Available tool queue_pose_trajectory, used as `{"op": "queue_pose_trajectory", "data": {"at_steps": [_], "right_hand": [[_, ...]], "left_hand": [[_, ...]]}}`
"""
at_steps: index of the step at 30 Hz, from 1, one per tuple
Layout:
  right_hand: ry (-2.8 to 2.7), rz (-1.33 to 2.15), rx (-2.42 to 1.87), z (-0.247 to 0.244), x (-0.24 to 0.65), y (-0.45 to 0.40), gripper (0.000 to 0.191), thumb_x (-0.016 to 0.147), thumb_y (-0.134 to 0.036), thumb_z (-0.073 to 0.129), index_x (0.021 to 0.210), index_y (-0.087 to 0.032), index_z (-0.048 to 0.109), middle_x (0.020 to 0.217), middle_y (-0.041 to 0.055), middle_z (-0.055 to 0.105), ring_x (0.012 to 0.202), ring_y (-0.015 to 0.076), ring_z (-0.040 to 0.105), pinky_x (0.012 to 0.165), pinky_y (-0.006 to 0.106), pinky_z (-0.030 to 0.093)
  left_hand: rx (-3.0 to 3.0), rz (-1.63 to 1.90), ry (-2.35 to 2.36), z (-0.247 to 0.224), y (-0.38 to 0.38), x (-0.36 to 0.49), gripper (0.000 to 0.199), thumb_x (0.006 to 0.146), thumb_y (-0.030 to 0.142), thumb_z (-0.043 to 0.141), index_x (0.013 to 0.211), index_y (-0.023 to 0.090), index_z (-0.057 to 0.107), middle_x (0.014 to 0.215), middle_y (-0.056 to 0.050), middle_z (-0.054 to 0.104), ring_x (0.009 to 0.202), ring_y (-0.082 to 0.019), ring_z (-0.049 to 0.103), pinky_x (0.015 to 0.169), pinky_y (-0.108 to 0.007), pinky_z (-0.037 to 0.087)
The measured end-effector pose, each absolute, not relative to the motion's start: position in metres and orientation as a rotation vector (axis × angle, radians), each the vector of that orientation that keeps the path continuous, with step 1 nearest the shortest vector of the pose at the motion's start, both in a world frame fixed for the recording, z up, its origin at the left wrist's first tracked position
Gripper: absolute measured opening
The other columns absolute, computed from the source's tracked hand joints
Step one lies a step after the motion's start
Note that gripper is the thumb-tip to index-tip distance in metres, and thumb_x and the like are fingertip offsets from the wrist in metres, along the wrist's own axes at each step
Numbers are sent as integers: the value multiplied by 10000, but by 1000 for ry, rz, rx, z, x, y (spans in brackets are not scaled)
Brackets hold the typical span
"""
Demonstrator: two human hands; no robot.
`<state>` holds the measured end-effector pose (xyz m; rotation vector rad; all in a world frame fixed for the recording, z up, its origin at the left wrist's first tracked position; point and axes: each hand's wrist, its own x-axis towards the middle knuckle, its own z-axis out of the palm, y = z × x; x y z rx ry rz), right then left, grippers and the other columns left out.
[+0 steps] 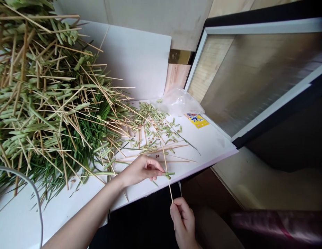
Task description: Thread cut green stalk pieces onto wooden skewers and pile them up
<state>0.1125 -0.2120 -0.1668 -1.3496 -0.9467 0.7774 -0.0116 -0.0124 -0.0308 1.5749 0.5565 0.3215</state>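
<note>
My left hand (140,170) pinches a green bean piece (170,173) between thumb and fingertips, just above the front edge of the white table. A thin wooden skewer (170,192) passes through or against the bean; I cannot tell which. Its lower end is gripped by my right hand (184,221), which is closed below the table edge. Behind my left hand, cut bean pieces (161,129) lie scattered with a few loose skewers (173,148). A large heap of skewered beans (46,100) fills the left side, with sticks jutting out.
Long green leaves (93,121) lie among the heap. A clear plastic bag (179,100) and a yellow packet (198,120) rest at the back right. A framed glass panel (249,83) leans beside the white table (213,145). A grey cable (36,193) curves at the lower left.
</note>
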Motion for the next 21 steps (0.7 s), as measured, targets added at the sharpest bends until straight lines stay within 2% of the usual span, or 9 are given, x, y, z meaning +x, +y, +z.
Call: {"op": "queue_pose_trajectory", "data": {"at_steps": [6,12,16,19,21], "right_hand": [[-785,1033,-1142,-169,107,-210,276,1033,-422,475,844,-224,511,565,-113,301,459,67,240,427,220,173],[-840,1024,-1112,-167,108,-208,291,1053,-398,434,861,-209,543,482,-125,333,402,55,252,408,209,187],[-880,969,-1172,-169,110,-210,274,1052,-377,439,866,-210,551,487,-116,361,403,60,295,409,206,206],[-923,905,-1230,-166,111,-212,264,1051,-371,437,880,-211,560,510,-116,348,409,59,299,411,198,215],[-956,852,-1246,-162,110,-212,255,1052,-360,432,887,-215,562,519,-120,328,406,56,277,403,194,205]], "left_hand": [[1673,393,585,-34,-7,-11,213,803,396,770,874,203,827,783,-73,722,608,-147,601,465,-186,469],[1641,390,593,-35,-7,-12,197,794,386,769,877,219,834,773,-69,732,589,-141,581,434,-175,447],[1672,351,604,-27,-5,-16,271,807,428,752,934,200,827,811,-78,742,604,-147,584,448,-189,444],[1677,489,709,-17,0,-22,349,814,475,741,988,177,795,766,-59,710,569,-140,559,455,-205,430],[1730,696,843,-12,4,-26,323,837,487,718,913,175,757,664,-16,645,524,-124,512,455,-204,389]]}}
